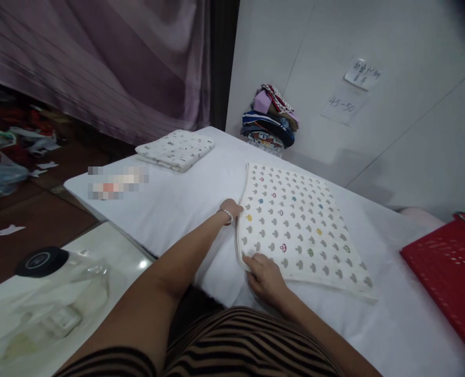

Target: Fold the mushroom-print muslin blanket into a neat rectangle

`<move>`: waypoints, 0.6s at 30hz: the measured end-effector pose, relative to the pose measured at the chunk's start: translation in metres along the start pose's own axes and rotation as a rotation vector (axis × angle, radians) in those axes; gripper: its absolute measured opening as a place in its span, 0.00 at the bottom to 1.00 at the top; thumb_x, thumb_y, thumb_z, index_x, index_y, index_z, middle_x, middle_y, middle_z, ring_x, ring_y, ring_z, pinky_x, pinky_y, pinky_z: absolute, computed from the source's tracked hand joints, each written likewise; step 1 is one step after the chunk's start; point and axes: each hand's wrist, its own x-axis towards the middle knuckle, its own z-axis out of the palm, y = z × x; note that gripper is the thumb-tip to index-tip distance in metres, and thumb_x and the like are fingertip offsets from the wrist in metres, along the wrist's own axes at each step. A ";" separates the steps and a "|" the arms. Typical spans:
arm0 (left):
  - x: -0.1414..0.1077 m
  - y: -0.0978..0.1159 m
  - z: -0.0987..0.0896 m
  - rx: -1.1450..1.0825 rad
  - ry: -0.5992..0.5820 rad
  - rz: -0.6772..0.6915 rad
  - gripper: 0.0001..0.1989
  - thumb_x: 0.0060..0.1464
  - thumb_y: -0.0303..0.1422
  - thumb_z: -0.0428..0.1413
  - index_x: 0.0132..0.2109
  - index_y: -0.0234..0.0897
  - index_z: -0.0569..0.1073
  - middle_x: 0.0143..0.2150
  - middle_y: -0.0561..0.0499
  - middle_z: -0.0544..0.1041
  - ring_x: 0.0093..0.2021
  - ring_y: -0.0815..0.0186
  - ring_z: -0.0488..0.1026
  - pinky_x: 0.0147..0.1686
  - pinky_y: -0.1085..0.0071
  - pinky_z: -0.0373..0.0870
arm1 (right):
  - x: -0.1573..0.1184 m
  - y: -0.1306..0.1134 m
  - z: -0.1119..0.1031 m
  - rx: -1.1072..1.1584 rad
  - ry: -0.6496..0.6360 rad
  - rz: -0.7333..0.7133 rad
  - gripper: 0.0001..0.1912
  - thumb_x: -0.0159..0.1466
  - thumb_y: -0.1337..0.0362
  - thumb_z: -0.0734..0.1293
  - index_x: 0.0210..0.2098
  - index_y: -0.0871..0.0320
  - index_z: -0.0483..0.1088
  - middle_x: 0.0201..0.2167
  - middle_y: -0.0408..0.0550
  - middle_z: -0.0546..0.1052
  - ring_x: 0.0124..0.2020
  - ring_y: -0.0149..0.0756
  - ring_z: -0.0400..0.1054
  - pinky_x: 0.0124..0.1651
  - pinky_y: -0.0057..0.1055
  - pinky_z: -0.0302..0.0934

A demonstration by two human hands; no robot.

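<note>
A white cloth printed with grey and coloured mushrooms [295, 225] lies folded and flat on the white-covered table. My left hand [231, 208], with a bracelet at the wrist, grips its left edge about halfway along. At the near left corner my right hand [267, 277] is closed on the same cloth, fingers curled at the edge and partly out of sight beneath it. Farther back on the table rests another folded white cloth [175, 150] with a small dark print.
A red bag or case [444, 277] lies at the right. Folded clothes [270, 118] are stacked by the wall behind the table. At lower left, a white surface [126, 246] bears a round black object [43, 261] and clear plastic. A purple curtain [138, 57] hangs behind.
</note>
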 end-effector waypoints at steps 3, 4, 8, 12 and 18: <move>-0.001 0.000 0.000 0.051 0.010 0.012 0.13 0.46 0.36 0.57 0.38 0.32 0.75 0.37 0.40 0.78 0.40 0.57 0.76 0.32 0.71 0.68 | 0.000 0.000 0.001 -0.002 0.015 0.003 0.23 0.57 0.70 0.61 0.53 0.58 0.66 0.39 0.52 0.71 0.40 0.39 0.62 0.42 0.33 0.58; -0.001 0.000 0.000 0.068 0.014 0.017 0.13 0.46 0.36 0.57 0.38 0.32 0.75 0.38 0.40 0.78 0.40 0.56 0.76 0.33 0.71 0.68 | 0.000 0.000 0.001 -0.003 0.020 0.002 0.23 0.57 0.71 0.61 0.52 0.59 0.67 0.39 0.52 0.71 0.40 0.40 0.62 0.42 0.33 0.58; 0.001 -0.001 -0.002 0.115 0.024 0.045 0.17 0.45 0.40 0.59 0.41 0.34 0.74 0.44 0.39 0.77 0.45 0.54 0.74 0.36 0.69 0.69 | -0.001 0.000 0.003 0.006 0.037 0.009 0.23 0.56 0.71 0.61 0.52 0.58 0.67 0.38 0.51 0.71 0.39 0.39 0.62 0.41 0.33 0.59; 0.009 0.000 -0.006 0.125 0.048 0.053 0.20 0.47 0.45 0.57 0.42 0.34 0.74 0.44 0.39 0.77 0.45 0.55 0.74 0.37 0.69 0.69 | -0.001 -0.001 0.003 0.012 0.041 0.012 0.23 0.57 0.71 0.61 0.53 0.57 0.66 0.38 0.51 0.70 0.40 0.39 0.62 0.42 0.33 0.59; 0.031 0.015 -0.012 0.117 0.130 0.049 0.14 0.55 0.39 0.50 0.42 0.37 0.75 0.45 0.42 0.77 0.44 0.57 0.75 0.36 0.69 0.70 | 0.000 -0.002 0.003 0.013 0.043 0.006 0.22 0.57 0.71 0.61 0.51 0.58 0.67 0.38 0.52 0.71 0.39 0.40 0.63 0.41 0.34 0.60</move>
